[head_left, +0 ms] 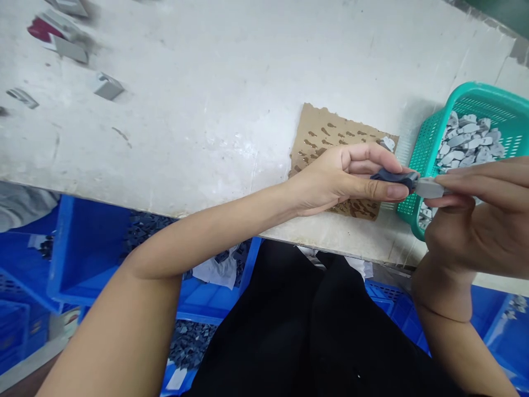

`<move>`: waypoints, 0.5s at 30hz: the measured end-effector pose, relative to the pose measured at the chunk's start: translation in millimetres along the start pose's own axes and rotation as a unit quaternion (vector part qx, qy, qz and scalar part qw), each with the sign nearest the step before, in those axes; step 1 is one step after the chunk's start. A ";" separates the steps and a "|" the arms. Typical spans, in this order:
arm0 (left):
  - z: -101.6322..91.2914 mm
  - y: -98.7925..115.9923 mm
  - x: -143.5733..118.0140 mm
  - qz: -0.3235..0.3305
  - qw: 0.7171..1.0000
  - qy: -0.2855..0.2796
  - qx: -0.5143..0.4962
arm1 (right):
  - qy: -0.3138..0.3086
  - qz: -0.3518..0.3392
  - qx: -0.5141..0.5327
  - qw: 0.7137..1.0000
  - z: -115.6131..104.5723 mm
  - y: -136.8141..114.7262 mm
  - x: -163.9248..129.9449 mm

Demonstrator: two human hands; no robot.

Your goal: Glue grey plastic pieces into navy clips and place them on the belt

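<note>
Between the thumb and fingers of my left hand (pixel 355 176) is a small dark blue-grey plastic part (pixel 394 177). My right hand (pixel 487 212) pinches a light grey plastic piece (pixel 430 188), whose end meets the dark part; whether the two are joined I cannot tell. Both hands are over the right side of the table, by the near side of a green basket (pixel 425 144). Beneath my left hand lies a piece of brown cardboard (pixel 320 118) dotted with dark, wet-looking spots. Another small grey piece (pixel 387 144) rests on its far right corner.
Several light grey pieces (pixel 471 138) fill part of the green basket. Grey clips (pixel 108 86) and a dark red item (pixel 40 30) lie on the white table (pixel 198 110) at the far left. Below its front edge stand blue bins (pixel 88 242) with dark parts.
</note>
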State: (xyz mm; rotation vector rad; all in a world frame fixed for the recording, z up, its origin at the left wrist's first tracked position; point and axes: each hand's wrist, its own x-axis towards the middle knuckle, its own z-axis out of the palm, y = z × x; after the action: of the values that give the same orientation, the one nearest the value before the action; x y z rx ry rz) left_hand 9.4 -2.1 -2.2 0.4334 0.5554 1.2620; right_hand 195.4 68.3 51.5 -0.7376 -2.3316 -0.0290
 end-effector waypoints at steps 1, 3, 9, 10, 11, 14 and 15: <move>-0.4 -0.8 0.0 0.004 1.000 0.003 0.011 | 0.001 -0.002 -0.001 1.000 0.2 -0.3 -0.1; -1.2 -2.0 -0.5 0.015 0.999 0.008 0.034 | 0.009 -0.014 0.001 1.000 1.1 0.7 -0.3; -1.4 -1.2 -3.5 0.015 0.997 0.033 0.074 | 0.047 -0.125 0.071 0.988 11.2 11.6 -1.9; -1.3 -0.9 -3.8 0.011 0.996 0.036 0.076 | 0.056 -0.128 0.077 0.987 13.5 13.0 -2.0; -1.3 -0.7 -4.0 0.010 0.996 0.039 0.078 | 0.065 -0.125 0.078 0.987 15.8 14.0 -2.1; -1.4 -0.8 -4.0 0.013 0.996 0.045 0.082 | 0.085 -0.134 0.081 0.984 20.8 15.1 -2.0; -1.4 -1.0 -3.9 0.015 0.995 0.048 0.083 | 0.088 -0.141 0.078 0.983 21.7 15.1 -1.8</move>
State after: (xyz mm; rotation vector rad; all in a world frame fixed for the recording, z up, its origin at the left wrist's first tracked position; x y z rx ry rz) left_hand 8.6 -6.1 -3.3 0.5225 0.7413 1.2758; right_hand 191.2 84.7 31.1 -0.3115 -2.2203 -0.0355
